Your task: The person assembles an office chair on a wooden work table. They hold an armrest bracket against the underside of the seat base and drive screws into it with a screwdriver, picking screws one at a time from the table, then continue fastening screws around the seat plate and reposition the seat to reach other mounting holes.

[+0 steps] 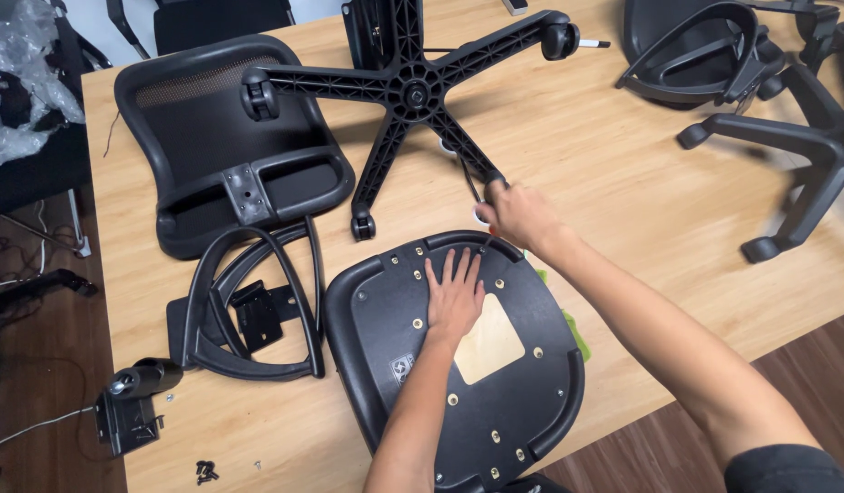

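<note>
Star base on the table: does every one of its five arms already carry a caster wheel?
No: the star base shows casters on only three arms, and the right hand grips a bare arm tip.

This looks like an office or meeting room turned into an assembly spot, though the view shows little beyond the table. A long wooden table (623, 173) with a pale laminate top stands on a dark wood-look floor (38, 383). Office-chair parts cover it: a 5-armed star base (413, 91) with casters, a mesh backrest (221, 137), 2 looped armrests (258, 301), an upturned seat pan (458, 365) and a second chair base (796, 155) at the far right. Loose screws (205, 471) lie near the edge, crumpled plastic wrapping (25, 82) sits at the left, and cables (29, 292) trail on the floor.
</note>
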